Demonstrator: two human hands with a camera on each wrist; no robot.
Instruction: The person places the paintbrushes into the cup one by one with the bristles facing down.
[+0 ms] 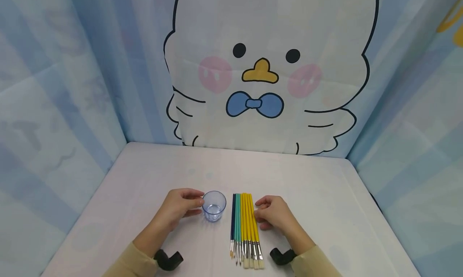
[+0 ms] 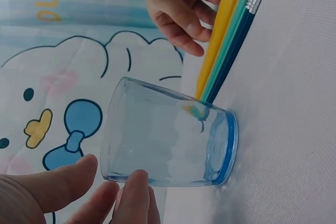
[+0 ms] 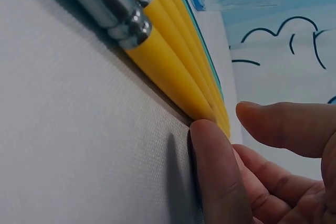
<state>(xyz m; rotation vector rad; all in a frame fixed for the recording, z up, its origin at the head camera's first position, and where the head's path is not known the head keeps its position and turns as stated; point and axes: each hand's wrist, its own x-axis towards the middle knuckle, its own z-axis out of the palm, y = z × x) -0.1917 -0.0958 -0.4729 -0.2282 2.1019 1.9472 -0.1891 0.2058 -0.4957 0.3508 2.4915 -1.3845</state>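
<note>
A clear bluish glass cup [image 1: 214,206] stands upright on the table, left of a row of paintbrushes. My left hand [image 1: 181,206] is at the cup's left side, thumb and fingertips right at its wall and not wrapped round it. The brushes lie side by side, bristles toward me: dark blue handles [image 1: 232,216] on the left, teal handles [image 1: 237,218] in the middle, several yellow handles [image 1: 248,216] on the right. Beside the outermost yellow brush is my right hand [image 1: 273,212], fingers loosely bent. In the right wrist view a fingertip [image 3: 210,140] meets that brush's handle, with the thumb apart.
A pale cloth covers the table [image 1: 314,192]. Behind it hangs a curtain [image 1: 260,128] printed with a white cartoon bird, and more blue-and-white curtains enclose both sides. A black curved piece sits at each wrist, by the beige sleeves.
</note>
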